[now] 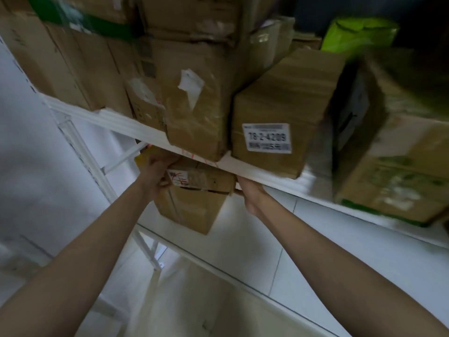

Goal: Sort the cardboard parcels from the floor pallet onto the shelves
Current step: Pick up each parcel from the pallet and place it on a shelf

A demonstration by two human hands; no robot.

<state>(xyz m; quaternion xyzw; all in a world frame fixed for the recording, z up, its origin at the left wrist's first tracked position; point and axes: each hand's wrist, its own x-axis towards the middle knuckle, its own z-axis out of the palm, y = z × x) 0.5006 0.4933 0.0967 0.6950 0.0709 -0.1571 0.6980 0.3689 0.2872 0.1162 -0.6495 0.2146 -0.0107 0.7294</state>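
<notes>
Head view: our left hand (155,171) and right hand (251,190) grasp a small brown taped cardboard parcel (201,181) at 12 o'clock, under the white metal shelf (243,166). We judge placement unfinished; pallet unseen.

Both bare forearms reached up and forward from the lower corners of the view, converging toward the middle. The left hand (158,172) was raised with its back to the camera, its fingers (155,159) curled over the upper left edge of a cardboard parcel (201,181) and the thumb tucked beneath that corner. The right hand (250,192) met the parcel's right end with its wrist bent upward; its fingers passed out of sight behind the parcel, so the exact grip there could not be made out. Both elbows were nearly straight.
</notes>
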